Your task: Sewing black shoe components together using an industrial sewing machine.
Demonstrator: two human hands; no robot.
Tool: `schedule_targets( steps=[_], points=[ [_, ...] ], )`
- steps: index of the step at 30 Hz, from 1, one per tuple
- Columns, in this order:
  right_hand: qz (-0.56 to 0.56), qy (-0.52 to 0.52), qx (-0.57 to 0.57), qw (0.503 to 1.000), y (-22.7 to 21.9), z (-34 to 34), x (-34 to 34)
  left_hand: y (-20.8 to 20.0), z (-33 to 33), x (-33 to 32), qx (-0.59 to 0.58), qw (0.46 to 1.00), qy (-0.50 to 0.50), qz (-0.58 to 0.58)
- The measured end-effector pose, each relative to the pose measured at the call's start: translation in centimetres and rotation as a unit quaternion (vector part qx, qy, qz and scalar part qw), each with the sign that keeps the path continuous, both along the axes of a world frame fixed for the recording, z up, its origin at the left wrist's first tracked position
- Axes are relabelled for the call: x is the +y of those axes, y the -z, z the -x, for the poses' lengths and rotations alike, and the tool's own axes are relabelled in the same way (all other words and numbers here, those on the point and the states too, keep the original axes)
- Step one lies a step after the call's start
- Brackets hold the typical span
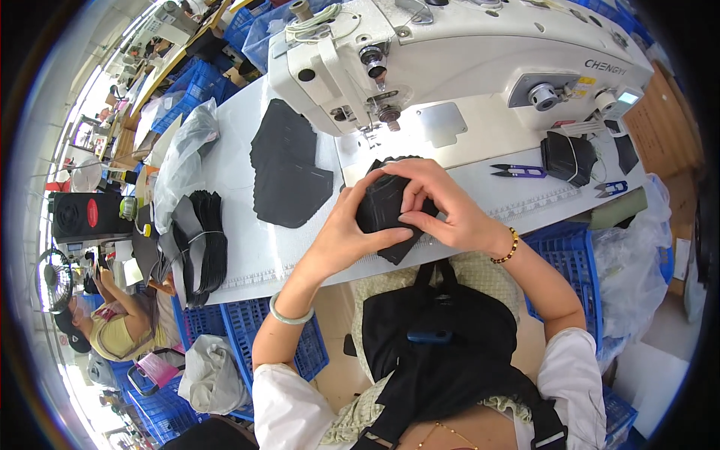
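Both my hands grip a small stack of black fabric pieces (379, 206) just in front of the sewing machine's needle area. My left hand (346, 229) holds its left side, thumb across the front. From the right, my right hand (439, 202) curls its fingers over the stack, thumb and fingertips pinched near its middle. The white sewing machine (465, 71) stands directly beyond. Left of my hands, more black cut pieces (289, 169) lie overlapped on the pale table (251, 259).
Tied black bundles stand at the table's left (206, 244) and right (568, 157). Purple-handled thread snips (519, 172) and blue snips (611, 188) lie to the right. Blue crates (566, 274) flank my lap. A co-worker (127, 326) sits at far left, by a black fan (55, 280).
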State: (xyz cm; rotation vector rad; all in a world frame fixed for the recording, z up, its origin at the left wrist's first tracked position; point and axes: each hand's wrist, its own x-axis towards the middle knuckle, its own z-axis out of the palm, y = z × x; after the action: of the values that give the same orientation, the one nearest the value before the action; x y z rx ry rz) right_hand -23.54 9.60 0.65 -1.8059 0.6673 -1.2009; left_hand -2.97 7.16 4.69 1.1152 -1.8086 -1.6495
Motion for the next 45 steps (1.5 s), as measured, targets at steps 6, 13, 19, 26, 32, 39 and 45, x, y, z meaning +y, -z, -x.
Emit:
schedule_targets(
  steps=[6,13,19,26,32,39,45],
  points=[
    [0.122,0.321,0.245,0.907,0.2,3.4,2.6,0.3,2.7,2.1,-0.238,0.852,0.074,0.461],
    [0.001,0.127,0.162,0.979,2.1,4.6,2.2,3.5,3.2,1.1,-0.103,0.883,0.081,0.452],
    [-0.070,0.069,0.029,0.995,2.6,3.6,1.3,5.1,3.2,0.9,-0.112,0.894,0.000,0.435],
    [-0.224,0.128,-0.172,0.951,1.7,0.8,-0.5,5.8,3.9,0.5,-0.093,0.890,0.000,0.446],
    [-0.297,0.118,-0.220,0.922,1.6,0.8,-0.5,5.1,3.7,0.2,-0.088,0.944,-0.020,0.317],
    [-0.279,0.019,-0.137,0.950,-0.8,3.6,1.7,2.9,0.7,2.0,0.256,0.948,-0.071,-0.173],
    [-0.250,-0.019,-0.116,0.961,-3.6,2.3,3.5,5.5,0.0,5.8,0.516,0.772,-0.071,-0.365]
  ],
)
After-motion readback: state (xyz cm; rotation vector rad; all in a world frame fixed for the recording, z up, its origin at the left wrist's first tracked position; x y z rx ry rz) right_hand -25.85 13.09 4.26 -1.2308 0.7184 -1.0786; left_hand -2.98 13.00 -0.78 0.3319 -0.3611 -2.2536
